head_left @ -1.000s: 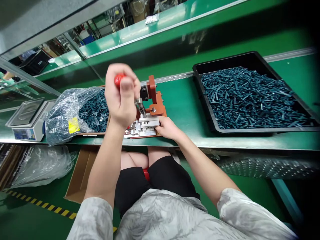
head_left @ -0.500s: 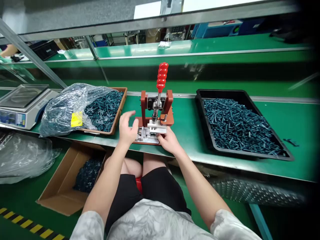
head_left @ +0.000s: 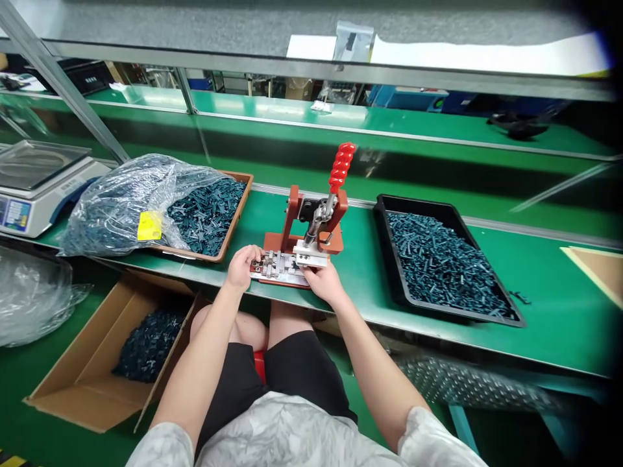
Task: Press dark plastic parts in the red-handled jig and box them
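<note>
A toggle-clamp press (head_left: 318, 220) with a red grip handle (head_left: 342, 165) stands on the bench between my hands. The handle leans up and to the right. At the left end of its metal slide (head_left: 277, 267), my left hand (head_left: 240, 267) is closed with fingertips on the end. My right hand (head_left: 323, 281) is closed at the right end, its thumb and fingers just under the pale metal block (head_left: 311, 254). Whatever those right fingers pinch is hidden. A small dark piece seems to lie in the slide near the right fingertips.
A brown tray (head_left: 237, 217) of dark green plastic parts, partly covered by a plastic bag (head_left: 117, 201), sits left beside a scale (head_left: 43, 185). To the right is a black tray (head_left: 384, 259) of similar parts. A cardboard box (head_left: 87, 370) holds more below the bench.
My left hand has come down from above the press onto the slide's left end. The red handle now tilts right. My right hand stays by the block. The view has shifted.
</note>
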The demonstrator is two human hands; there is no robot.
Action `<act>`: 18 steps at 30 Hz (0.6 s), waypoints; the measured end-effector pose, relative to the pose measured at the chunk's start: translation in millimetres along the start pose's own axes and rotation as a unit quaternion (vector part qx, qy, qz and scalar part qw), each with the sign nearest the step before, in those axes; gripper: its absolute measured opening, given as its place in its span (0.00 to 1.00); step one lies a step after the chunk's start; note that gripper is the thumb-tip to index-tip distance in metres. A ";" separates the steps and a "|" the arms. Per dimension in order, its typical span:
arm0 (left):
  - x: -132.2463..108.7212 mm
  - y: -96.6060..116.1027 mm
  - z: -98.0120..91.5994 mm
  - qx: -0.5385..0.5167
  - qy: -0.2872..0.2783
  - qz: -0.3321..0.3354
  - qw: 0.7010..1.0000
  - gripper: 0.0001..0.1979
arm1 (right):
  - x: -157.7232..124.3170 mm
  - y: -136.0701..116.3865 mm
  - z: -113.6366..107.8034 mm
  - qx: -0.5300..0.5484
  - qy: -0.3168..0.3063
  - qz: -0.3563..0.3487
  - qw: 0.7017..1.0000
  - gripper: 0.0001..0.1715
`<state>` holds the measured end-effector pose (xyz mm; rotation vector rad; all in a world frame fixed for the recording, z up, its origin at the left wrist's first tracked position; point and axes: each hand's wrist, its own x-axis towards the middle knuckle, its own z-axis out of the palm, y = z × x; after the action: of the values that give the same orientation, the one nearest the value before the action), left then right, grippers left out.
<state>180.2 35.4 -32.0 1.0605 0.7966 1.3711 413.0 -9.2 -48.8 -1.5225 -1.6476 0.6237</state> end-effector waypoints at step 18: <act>-1.8 -0.6 0.0 -0.032 0.007 -0.009 0.999 0.26 | -1.3 -2.7 11.1 -0.067 0.015 0.028 0.997 0.17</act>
<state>180.3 33.7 -32.8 0.9921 0.7653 1.3807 402.3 -9.3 -53.3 -1.6706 -1.6569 0.5257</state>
